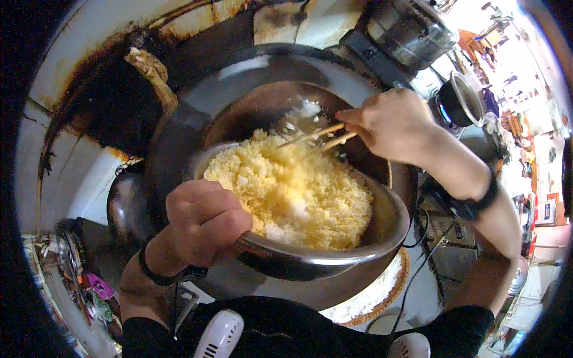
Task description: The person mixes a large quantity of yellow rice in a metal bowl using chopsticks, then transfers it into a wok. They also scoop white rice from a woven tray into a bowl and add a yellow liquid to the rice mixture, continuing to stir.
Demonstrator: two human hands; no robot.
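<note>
My left hand [208,223] grips the near left rim of a large metal bowl [309,264], which is tilted away from me over a wide brown wok [250,105]. Yellow, crumbly food, which looks like rice mixed with egg, fills much of the bowl [286,192]. A pair of wooden chopsticks [331,134] is pinched in my right hand [389,127] at the bowl's far side, their tips blurred at the food. Some whitish bits [309,107] lie or fall in the wok just beyond the rim.
A dark pot with a pale rim [465,98] stands at the right, near a large metal container [407,31]. Behind the wok on the left is a brown, bone-like object [154,76]. A round tray of white powder [380,295] sits below the bowl. A black cable [416,286] hangs at the right.
</note>
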